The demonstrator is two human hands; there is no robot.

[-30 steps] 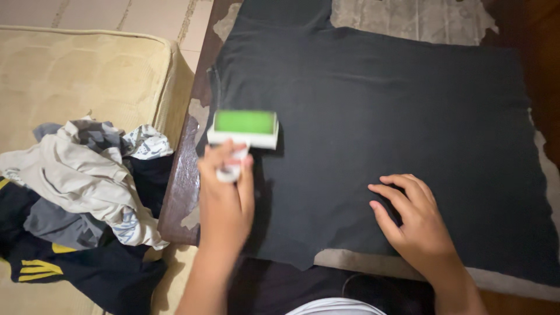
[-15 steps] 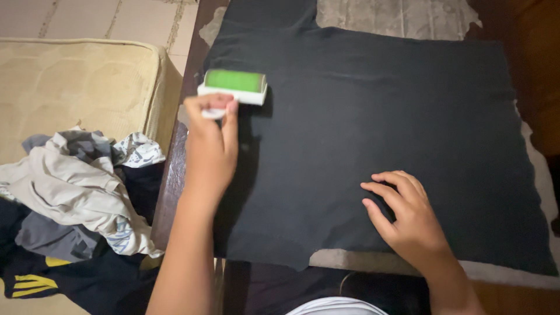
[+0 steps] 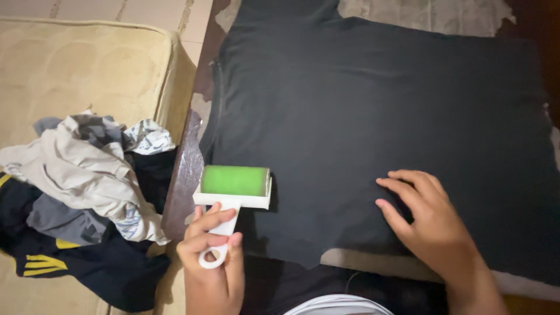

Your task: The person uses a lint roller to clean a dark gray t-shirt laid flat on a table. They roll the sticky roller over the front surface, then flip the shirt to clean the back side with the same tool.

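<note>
Left hand at the near left edge of the table, fingers clamped round the white handle of a lint roller; green drum rests on the near left corner of a black T-shirt. Right hand flat on the shirt near its near hem, fingers spread, holding nothing. Shirt lies spread over most of the table. Left of the table: heap of clothes on a beige mattress
</note>
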